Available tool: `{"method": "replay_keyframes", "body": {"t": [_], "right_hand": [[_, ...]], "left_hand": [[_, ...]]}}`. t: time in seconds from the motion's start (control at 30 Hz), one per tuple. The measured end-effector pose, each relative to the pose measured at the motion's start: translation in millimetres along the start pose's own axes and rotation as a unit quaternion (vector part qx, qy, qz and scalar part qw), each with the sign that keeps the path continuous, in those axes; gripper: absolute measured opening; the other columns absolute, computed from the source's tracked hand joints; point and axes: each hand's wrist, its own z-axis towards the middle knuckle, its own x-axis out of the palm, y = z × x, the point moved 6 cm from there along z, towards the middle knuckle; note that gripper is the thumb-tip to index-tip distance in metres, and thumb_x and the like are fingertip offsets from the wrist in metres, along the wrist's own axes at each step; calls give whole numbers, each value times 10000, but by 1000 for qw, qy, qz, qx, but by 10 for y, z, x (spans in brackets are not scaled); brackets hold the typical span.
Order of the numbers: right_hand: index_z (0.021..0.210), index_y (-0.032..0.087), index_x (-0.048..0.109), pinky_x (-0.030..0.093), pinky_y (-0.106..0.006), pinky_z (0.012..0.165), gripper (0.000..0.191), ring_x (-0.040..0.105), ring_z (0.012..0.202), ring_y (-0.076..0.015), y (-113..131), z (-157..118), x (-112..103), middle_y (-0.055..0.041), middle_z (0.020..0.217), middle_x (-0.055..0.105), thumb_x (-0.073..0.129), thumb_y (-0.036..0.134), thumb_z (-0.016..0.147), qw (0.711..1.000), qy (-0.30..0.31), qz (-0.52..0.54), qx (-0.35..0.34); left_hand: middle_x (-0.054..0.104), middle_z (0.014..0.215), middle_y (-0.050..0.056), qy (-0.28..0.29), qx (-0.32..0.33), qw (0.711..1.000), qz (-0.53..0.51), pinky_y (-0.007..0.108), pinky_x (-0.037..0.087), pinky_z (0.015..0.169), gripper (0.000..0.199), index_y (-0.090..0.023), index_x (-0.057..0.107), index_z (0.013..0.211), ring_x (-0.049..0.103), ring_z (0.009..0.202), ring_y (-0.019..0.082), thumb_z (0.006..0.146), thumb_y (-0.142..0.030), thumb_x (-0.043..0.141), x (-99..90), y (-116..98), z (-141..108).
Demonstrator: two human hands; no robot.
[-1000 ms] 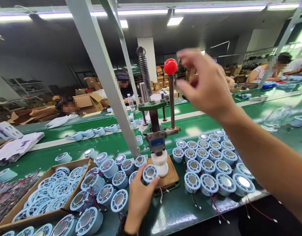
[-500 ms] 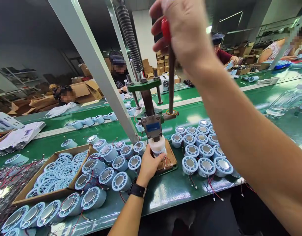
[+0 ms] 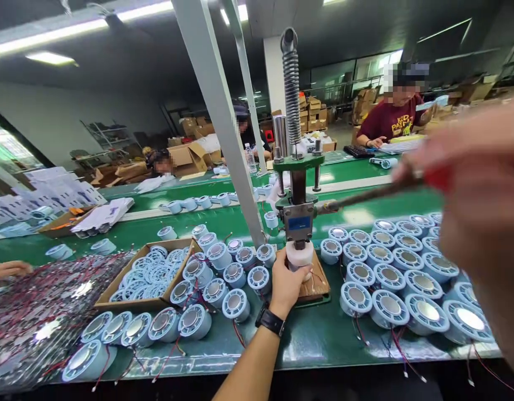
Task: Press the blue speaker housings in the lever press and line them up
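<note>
My left hand [image 3: 287,281], a black watch [image 3: 270,322] on its wrist, is wrapped around a light-blue round housing under a hand press [image 3: 299,214]. The white press head [image 3: 301,255] sits right on top of this housing, which my fingers mostly hide. Beneath it is a wooden block [image 3: 318,285], with thin wires trailing over it. At the right edge, my right hand [image 3: 470,161] is blurred by motion but closed around the red knob of the press lever [image 3: 365,194]. That lever points right and slightly upward.
Light-blue housings with silver discs [image 3: 389,306] stand in rows right of the press, and more [image 3: 235,305] stand left. A cardboard box [image 3: 134,303] holds light-blue rings. Wired parts [image 3: 43,317] lie far left, near another person's hand [image 3: 8,270]. A white post [image 3: 219,111] rises behind.
My right hand has pulled the lever from upright down to the right, nearly level. My left hand stays at the press. The view has shifted, so the scene sits further right.
</note>
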Motion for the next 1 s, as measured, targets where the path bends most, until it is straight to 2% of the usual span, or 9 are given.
{"method": "replay_keyframes", "body": {"t": [0.17, 0.27, 0.4, 0.5, 0.6, 0.7, 0.8, 0.87, 1.0], "right_hand": [[869, 161, 628, 445, -114, 507, 248, 570, 582, -6, -474, 1296, 792, 49, 731, 587, 401, 192, 966, 999, 10, -36, 4], [861, 189, 640, 519, -162, 630, 305, 648, 657, -49, -658, 1466, 993, 34, 722, 599, 357, 219, 971, 997, 29, -74, 13], [1149, 177, 616, 467, -270, 905, 401, 661, 1012, -116, -638, 1369, 860, 19, 918, 637, 287, 330, 979, 983, 111, -146, 18], [1394, 107, 444, 320, -332, 1081, 472, 477, 1270, -157, -375, 890, 694, -41, 1255, 564, 383, 233, 944, 978, 108, -176, 0], [1194, 119, 580, 419, -300, 1035, 305, 543, 1162, -142, -33, -160, 710, -82, 1189, 604, 440, 157, 926, 998, 38, -51, 2], [1179, 185, 595, 528, -326, 957, 365, 609, 1122, -173, 133, -1421, 1315, -102, 1175, 628, 445, 108, 855, 967, 243, 55, 59], [1401, 196, 504, 416, -533, 1080, 712, 381, 1393, -365, 181, -2300, 2000, -211, 1496, 384, 560, 103, 697, 863, 492, 31, 107], [1498, 255, 370, 272, -613, 1133, 867, 119, 1463, -428, 177, -2498, 2283, -210, 1596, 142, 613, 152, 671, 814, 566, 10, 129], [1521, 332, 281, 241, -612, 1138, 831, 83, 1469, -420, 88, -2464, 2518, -172, 1614, 66, 610, 291, 759, 825, 541, -19, 162]], "left_hand": [[656, 1184, 75, -47, 11, 999, 21, 351, 449, 997, 555, -195, 586, 1250, 610, 1099, 229, 711, -175, 719, -57, -154, -188], [608, 1225, 76, -74, 4, 994, 82, 390, 432, 1030, 565, -234, 568, 1277, 570, 1158, 250, 730, -203, 706, -228, -206, -567], [549, 1277, 80, -63, 13, 971, 231, 434, 424, 1064, 564, -251, 576, 1266, 529, 1213, 272, 717, -156, 663, -481, -14, -1090], [512, 1304, 108, -93, 76, 942, 314, 455, 470, 1008, 505, -247, 573, 1287, 530, 1199, 286, 792, -154, 599, -650, 196, -1294], [502, 1314, 123, -113, 153, 898, 397, 482, 482, 978, 462, -258, 548, 1319, 514, 1199, 296, 869, -154, 530, -754, 288, -1334], [474, 1361, 140, -148, 201, 852, 460, 510, 481, 969, 481, -246, 503, 1358, 494, 1219, 328, 881, -192, 532, -938, 233, -1306], [462, 1404, 135, -185, 222, 824, 487, 542, 457, 1003, 458, -244, 484, 1375, 445, 1293, 342, 922, -198, 440, -1205, 182, -1268], [466, 1425, 125, -193, 204, 823, 494, 568, 441, 1030, 464, -239, 480, 1385, 412, 1338, 338, 938, -173, 377, -1372, 258, -1225], [513, 1417, 122, -202, 176, 836, 479, 545, 472, 1033, 467, -211, 504, 1385, 436, 1348, 316, 951, -161, 339, -1566, 566, -1186]]}}
